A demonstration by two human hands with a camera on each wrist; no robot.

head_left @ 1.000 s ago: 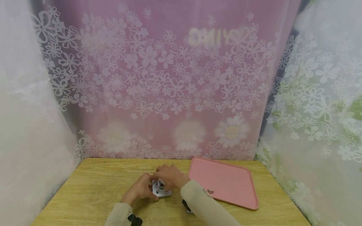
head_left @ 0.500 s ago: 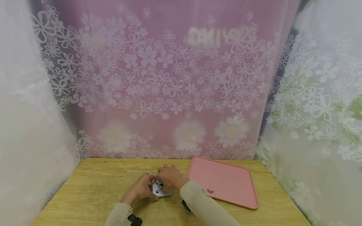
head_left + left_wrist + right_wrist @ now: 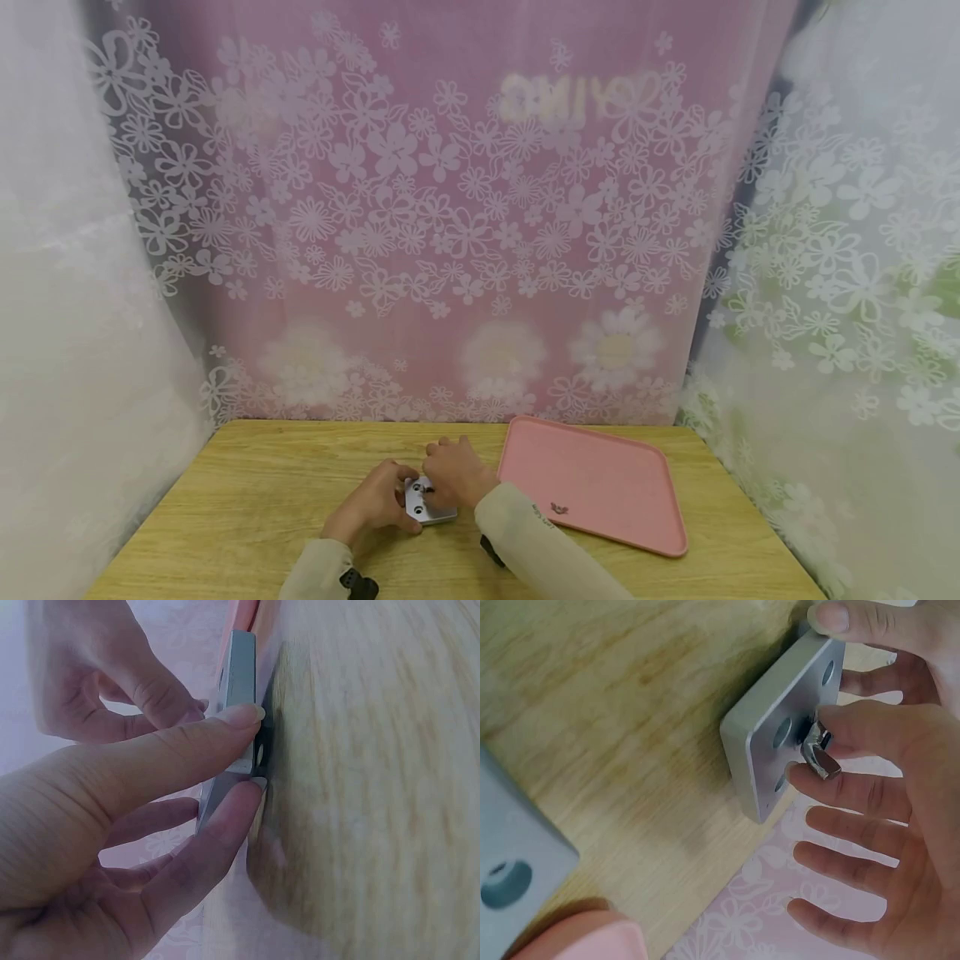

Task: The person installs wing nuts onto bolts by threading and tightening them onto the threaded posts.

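Observation:
My left hand (image 3: 372,502) grips the left edge of a silver metal plate (image 3: 441,516) with several round holes. In the left wrist view, its thumb and a finger are on the near end of the plate, just off the wooden surface. My right hand (image 3: 459,473) is over the plate's right part. Up close in the right wrist view, the thumb and index finger pinch a shiny wing screw (image 3: 821,756) that stands in the middle of the plate, among the holes. The other fingers are spread out beside it. The screw's lower end is hidden.
A pink tray (image 3: 600,479) lies at the right of the wooden table (image 3: 262,500), with a few small metal pieces (image 3: 558,507) near its front edge. A second metal plate (image 3: 514,825) with a hole lies near the tray, mostly hidden by the right sleeve in the head view.
My right hand has shifted slightly to the right and its fingers have turned around the wing screw. The left hand and the plate have stayed nearly still.

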